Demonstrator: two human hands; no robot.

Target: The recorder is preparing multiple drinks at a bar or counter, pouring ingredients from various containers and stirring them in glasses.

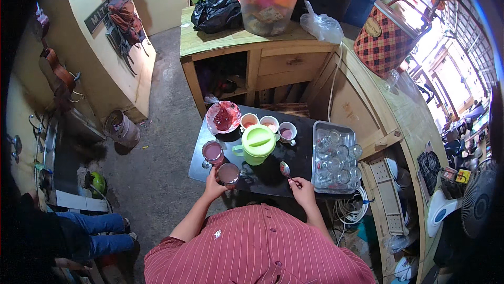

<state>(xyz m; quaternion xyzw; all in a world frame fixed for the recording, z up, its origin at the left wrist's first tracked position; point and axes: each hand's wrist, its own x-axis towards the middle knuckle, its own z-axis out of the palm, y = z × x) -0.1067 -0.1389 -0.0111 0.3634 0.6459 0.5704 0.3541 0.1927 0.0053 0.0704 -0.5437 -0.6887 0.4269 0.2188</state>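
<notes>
Evidently, the left hand (213,186) is curled around a round clear glass filled with a brownish-purple drink (228,174), at the near edge of a dark, smooth-topped surface (303,150). The right hand (303,189) is closed on the handle of a shiny metal spoon (285,168), its bowl pointing away from the body, over the same surface. Just beyond the held glass is a clear glass mug with a purplish drink (212,152); to its right stands a lidded light-green plastic pitcher (258,146). Behind are a round pinkish-white bowl with dark red contents (211,122) and three white cups (270,117). At right, a rectangular silver metal tray (341,128) holds clustered clear glass mugs (333,161)
</notes>
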